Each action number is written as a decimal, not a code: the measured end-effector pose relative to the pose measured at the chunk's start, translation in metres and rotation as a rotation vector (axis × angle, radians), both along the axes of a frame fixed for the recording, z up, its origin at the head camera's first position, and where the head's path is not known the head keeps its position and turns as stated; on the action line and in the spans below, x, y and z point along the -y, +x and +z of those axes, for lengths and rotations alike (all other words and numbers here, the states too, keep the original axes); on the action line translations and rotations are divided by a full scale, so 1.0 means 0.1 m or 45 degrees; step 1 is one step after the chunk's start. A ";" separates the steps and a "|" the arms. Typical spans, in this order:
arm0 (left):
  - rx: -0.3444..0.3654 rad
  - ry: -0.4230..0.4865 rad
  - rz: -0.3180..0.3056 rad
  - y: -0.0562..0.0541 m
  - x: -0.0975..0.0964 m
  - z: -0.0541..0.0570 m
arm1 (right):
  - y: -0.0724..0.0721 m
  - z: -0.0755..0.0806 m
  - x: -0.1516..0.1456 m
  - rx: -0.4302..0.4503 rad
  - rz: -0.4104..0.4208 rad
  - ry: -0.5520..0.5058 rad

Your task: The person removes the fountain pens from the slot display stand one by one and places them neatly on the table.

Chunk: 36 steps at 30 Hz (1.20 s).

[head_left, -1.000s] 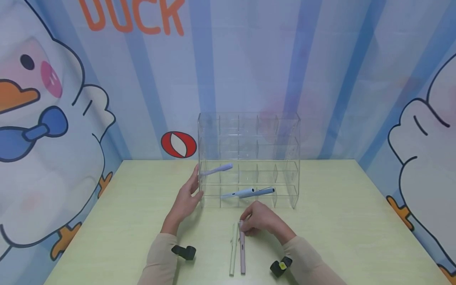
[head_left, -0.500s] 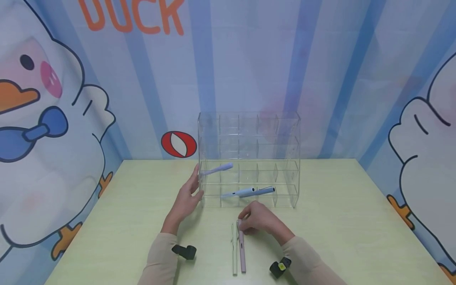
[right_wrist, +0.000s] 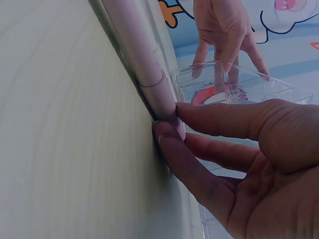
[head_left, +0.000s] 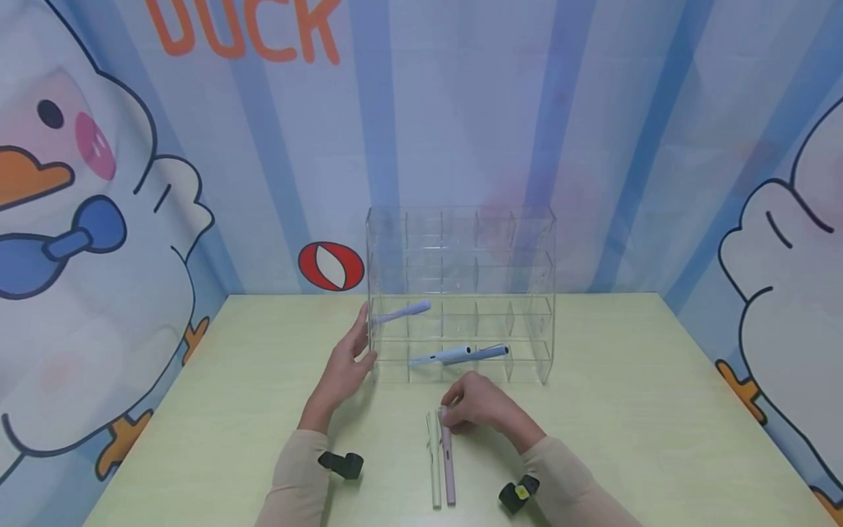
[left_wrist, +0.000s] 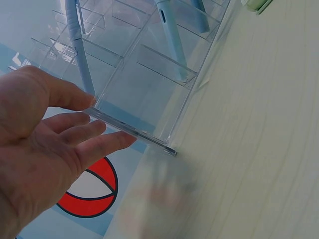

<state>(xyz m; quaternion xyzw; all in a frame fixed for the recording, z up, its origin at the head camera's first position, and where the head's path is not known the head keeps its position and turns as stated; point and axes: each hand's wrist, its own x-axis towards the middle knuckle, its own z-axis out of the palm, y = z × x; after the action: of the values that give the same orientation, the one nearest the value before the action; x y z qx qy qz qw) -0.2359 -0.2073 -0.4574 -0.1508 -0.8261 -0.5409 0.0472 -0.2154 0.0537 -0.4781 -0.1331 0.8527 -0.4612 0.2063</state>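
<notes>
A clear acrylic pen rack (head_left: 461,329) with several compartments stands near the back of the table. My left hand (head_left: 342,369) holds the rack's left side panel, thumb on one face and fingers on the other, as the left wrist view shows. In front of the rack my right hand (head_left: 481,402) pinches the far end of a mauve pen (head_left: 448,468) between thumb and fingertips. That pen lies lengthwise on the table. Close along its left side lies a pale green pen (head_left: 435,468).
A lavender pen (head_left: 411,310) slants in the rack's upper-left part. Lower down, a light blue pen (head_left: 441,357) and a darker blue pen (head_left: 484,354) lean in the bottom row. Behind the table (head_left: 626,410) hangs a cartoon duck backdrop (head_left: 461,110).
The green pen has shifted, its near end swinging slightly right toward the mauve pen. My right hand and the mauve pen's far end moved slightly left. My left hand stays on the rack.
</notes>
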 end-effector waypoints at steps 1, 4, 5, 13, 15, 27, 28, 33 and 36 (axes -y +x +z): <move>0.001 -0.001 -0.003 0.02 -0.01 0.04 | 0.00 0.00 0.00 0.000 0.000 0.002; -0.010 0.000 -0.012 0.07 -0.03 0.11 | -0.01 0.00 0.00 -0.001 -0.001 0.005; -0.011 0.006 -0.011 0.05 -0.02 0.09 | 0.00 0.00 0.00 -0.002 0.002 0.002; -0.030 -0.006 0.000 -0.08 0.04 -0.15 | 0.01 0.02 -0.07 -0.020 0.032 -0.019; -0.030 0.002 -0.003 -0.08 0.04 -0.16 | 0.01 0.04 -0.08 -0.029 0.030 -0.010; -0.046 0.000 0.000 -0.09 0.06 -0.15 | 0.08 0.38 -0.13 -0.045 -0.001 -0.113; -0.046 0.000 -0.001 -0.09 0.06 -0.15 | 0.09 0.42 -0.14 -0.068 0.008 -0.135; -0.049 0.008 -0.008 -0.09 0.05 -0.16 | 0.08 0.53 -0.16 -0.200 0.005 -0.232; -0.057 0.018 -0.015 -0.09 0.05 -0.15 | 0.06 0.55 -0.15 -0.283 -0.022 -0.246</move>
<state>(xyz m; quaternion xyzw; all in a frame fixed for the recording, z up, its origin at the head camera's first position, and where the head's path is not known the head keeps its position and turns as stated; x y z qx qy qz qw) -0.2453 -0.2123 -0.4726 -0.1675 -0.8200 -0.5436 0.0634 -0.2092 0.0688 -0.4227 -0.1953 0.8230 -0.5254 0.0927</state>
